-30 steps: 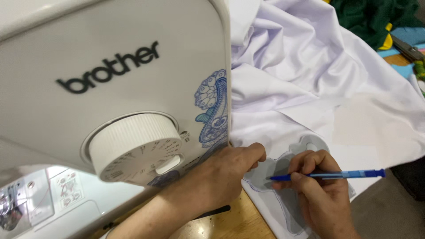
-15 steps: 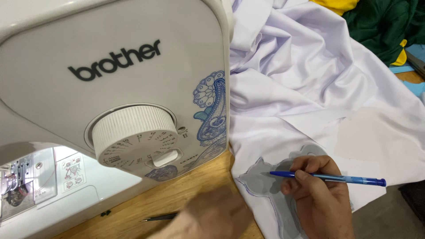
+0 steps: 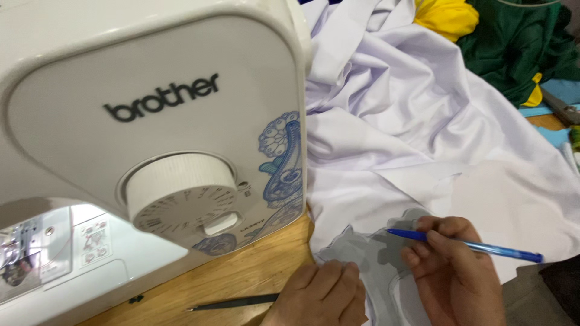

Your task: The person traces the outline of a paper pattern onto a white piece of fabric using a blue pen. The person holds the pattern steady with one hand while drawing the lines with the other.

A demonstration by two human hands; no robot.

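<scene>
the right hand (image 3: 456, 274) is closed in a writing grip around a blue pen (image 3: 465, 244), thumb and forefinger pinching the barrel a little behind the tip while the other fingers curl under it; the pen lies nearly level, its tip pointing left and resting on or just above the white fabric (image 3: 423, 133), right at the edge of a grey shape (image 3: 374, 259) that shows through the cloth with a wavy outline. whether the tip actually touches the cloth cannot be told. the left hand (image 3: 323, 296) lies palm down at the bottom of the picture, fingers loosely bent and close together, not gripping anything; its fingertips press on the left part of the grey shape and the cloth over it, just beside the edge where the fabric meets the wooden table (image 3: 241, 278). the two hands are near each other, with the grey shape between them. a thin dark tool (image 3: 235, 300) lies flat on the wood just left of the left hand, not touched. a white sewing machine (image 3: 151, 139) with a large round dial (image 3: 181, 190) and blue ornament on its side stands to the left. beyond the white cloth, at the top right, lie yellow fabric (image 3: 447, 15) and dark green fabric (image 3: 513, 42).
</scene>
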